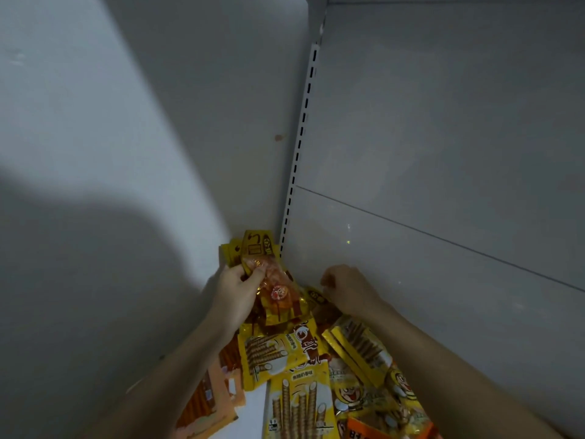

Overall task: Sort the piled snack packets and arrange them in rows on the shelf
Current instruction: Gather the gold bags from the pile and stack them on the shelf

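Observation:
A pile of snack packets (pixel 304 369) lies on the white shelf (pixel 253 416), mostly yellow wafer-roll bags with some orange ones. My left hand (pixel 235 293) grips a clear orange packet (pixel 275 289) at the pile's far end, near the shelf's back corner. Behind it stands a yellow packet (pixel 254 247) against the corner. My right hand (pixel 345 289) hovers to the right of the orange packet, fingers curled, with nothing visibly in it. An upright yellow packet edge (pixel 316 297) shows just below its fingers.
The shelf's white back panel (pixel 443 153) rises on the right, with a slotted upright (pixel 300 147) in the corner. A plain wall (pixel 126 122) closes the left side. Orange stick-snack packets (pixel 205 403) lie at the pile's left edge.

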A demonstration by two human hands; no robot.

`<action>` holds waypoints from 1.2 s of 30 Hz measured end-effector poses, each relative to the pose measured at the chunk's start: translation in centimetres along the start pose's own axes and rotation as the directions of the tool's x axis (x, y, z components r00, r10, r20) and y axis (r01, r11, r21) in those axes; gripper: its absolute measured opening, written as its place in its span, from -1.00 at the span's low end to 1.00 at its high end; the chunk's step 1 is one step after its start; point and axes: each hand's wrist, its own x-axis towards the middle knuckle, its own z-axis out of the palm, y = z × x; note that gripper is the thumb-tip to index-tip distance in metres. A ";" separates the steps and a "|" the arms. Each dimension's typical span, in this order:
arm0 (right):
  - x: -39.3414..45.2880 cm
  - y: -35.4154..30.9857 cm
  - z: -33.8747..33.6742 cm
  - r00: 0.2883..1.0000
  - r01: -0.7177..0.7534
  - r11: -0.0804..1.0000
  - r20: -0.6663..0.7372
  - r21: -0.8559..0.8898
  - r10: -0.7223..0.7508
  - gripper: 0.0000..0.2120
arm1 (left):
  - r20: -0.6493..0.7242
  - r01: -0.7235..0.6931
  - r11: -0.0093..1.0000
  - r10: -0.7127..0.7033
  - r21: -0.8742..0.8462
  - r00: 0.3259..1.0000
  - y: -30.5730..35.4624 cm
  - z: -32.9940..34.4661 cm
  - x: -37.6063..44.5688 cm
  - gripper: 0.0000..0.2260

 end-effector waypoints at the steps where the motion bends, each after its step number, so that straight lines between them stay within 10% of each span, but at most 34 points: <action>1: 0.1 0.3 0.8 0.997 -0.028 0.996 0.063 -0.087 0.034 -0.78 | -0.010 -0.012 1.000 0.012 0.013 1.000 -0.1 -0.1 0.1 -0.77; 7: -0.2 0.0 2.4 0.989 -0.114 0.974 0.068 -0.197 0.129 -0.80 | -0.007 -0.034 0.999 0.035 0.012 0.999 -0.8 -0.1 0.6 -0.82; 13: -1.9 -0.5 -2.0 0.949 -0.010 0.972 -0.304 0.236 0.083 -0.84 | 0.030 -0.081 0.992 0.079 0.100 0.996 -0.5 0.1 0.9 -0.88; 18: -5.6 -1.7 -7.8 0.816 0.246 0.785 -0.558 0.568 0.148 -0.93 | 0.077 -0.261 0.962 0.256 0.073 0.964 1.9 1.6 0.3 -0.39; 26: -13.1 0.4 -12.3 0.938 -0.020 0.914 -0.308 0.405 0.157 -0.94 | 0.455 -0.184 0.977 0.116 0.108 0.883 6.3 8.2 -6.4 -0.79; 29: -18.3 1.9 -13.3 0.927 -0.071 0.909 -0.308 0.411 0.212 -0.87 | 0.535 -0.155 0.985 0.090 0.078 0.840 6.7 10.9 -11.9 -0.59; 36: -38.1 9.8 -13.9 0.853 -0.161 0.901 -0.403 0.403 0.333 -0.71 | 0.605 0.017 0.997 0.030 -0.072 0.796 5.4 17.7 -28.0 -0.88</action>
